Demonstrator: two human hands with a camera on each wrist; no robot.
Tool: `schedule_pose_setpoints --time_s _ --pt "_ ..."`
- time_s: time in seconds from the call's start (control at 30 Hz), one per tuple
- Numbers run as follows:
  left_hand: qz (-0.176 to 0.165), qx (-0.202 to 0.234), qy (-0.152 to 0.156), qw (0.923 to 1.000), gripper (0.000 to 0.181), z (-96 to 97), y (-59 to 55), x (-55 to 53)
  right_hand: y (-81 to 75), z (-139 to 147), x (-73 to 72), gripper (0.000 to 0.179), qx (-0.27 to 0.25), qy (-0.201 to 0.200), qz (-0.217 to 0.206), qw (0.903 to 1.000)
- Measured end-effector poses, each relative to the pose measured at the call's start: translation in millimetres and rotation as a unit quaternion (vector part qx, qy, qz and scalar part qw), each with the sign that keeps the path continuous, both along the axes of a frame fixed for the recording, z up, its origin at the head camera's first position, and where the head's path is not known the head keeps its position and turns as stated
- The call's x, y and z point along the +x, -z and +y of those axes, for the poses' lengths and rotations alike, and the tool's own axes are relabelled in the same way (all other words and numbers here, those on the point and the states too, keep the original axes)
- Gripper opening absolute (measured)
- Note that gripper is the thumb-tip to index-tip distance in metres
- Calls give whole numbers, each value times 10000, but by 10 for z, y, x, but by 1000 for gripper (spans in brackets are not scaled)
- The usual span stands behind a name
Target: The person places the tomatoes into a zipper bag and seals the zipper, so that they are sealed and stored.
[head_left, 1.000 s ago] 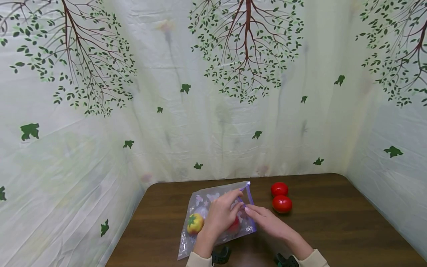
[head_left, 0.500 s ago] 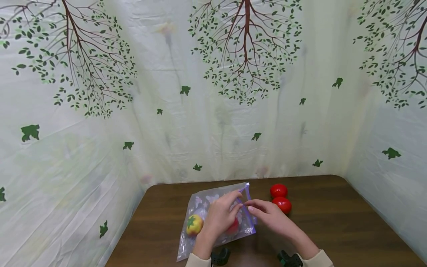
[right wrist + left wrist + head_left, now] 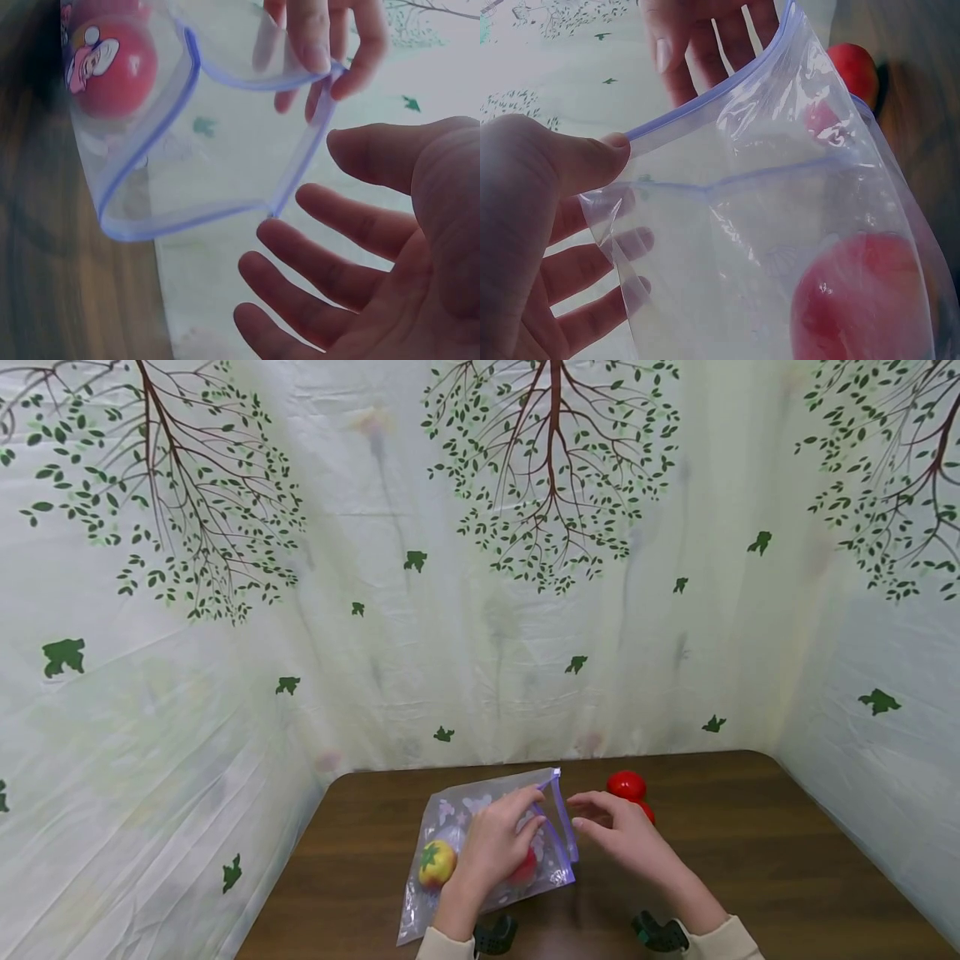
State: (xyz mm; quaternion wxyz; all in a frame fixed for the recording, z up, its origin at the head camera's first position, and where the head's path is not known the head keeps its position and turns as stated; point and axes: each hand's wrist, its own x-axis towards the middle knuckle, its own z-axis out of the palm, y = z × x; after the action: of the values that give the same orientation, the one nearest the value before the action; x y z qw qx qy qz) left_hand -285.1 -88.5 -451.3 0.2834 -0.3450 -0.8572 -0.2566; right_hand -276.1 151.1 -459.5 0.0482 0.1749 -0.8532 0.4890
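Observation:
A clear zip bag (image 3: 450, 802) with a purple-edged mouth (image 3: 154, 142) lies toward the right hand. My left hand (image 3: 491, 843) pinches the upper side of that mouth between thumb and fingers, as the left wrist view shows. Inside the bag are a yellow-red fruit (image 3: 437, 864) with a green top and a red round fruit (image 3: 862, 292). The mouth gapes wide in the right wrist view. Beside it my right hand (image 3: 618, 831) has its fingers spread and holds nothing, fingertips near the purple rim.
Two glossy red round fruits stand behind the right hand on the brown wooden table (image 3: 750, 852): one farther back (image 3: 627, 785), the other (image 3: 648, 811) partly hidden by that hand. A pale curtain (image 3: 487, 693) with printed trees and leaves hangs behind the table.
My right hand has come off the bag's edge and moved right, its fingers spreading. The bag's mouth has parted wider. My left hand keeps its place.

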Motion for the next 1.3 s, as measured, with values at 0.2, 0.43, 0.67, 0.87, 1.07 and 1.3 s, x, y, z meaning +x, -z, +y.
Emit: schedule_pose_setpoints --time_s 0.2,0.43,0.67,0.87,1.07,1.3 --pt "61 12 28 10000 28 3 4 -2 10 85 -41 35 82 387 388 9985" --pt "142 -21 34 9999 27 11 2 -11 43 186 -91 36 179 674 691 9952" --pt "301 -10 51 9995 28 13 16 -25 109 292 -164 38 245 960 763 9921" --pt "330 -7 63 9994 28 14 41 -31 156 368 -207 40 409 1149 677 9902" --pt "360 10 77 9993 28 10 47 -32 191 432 -242 44 524 1263 528 9892" --pt "301 13 99 9995 28 13 33 -26 243 489 -280 46 656 1345 495 9875"
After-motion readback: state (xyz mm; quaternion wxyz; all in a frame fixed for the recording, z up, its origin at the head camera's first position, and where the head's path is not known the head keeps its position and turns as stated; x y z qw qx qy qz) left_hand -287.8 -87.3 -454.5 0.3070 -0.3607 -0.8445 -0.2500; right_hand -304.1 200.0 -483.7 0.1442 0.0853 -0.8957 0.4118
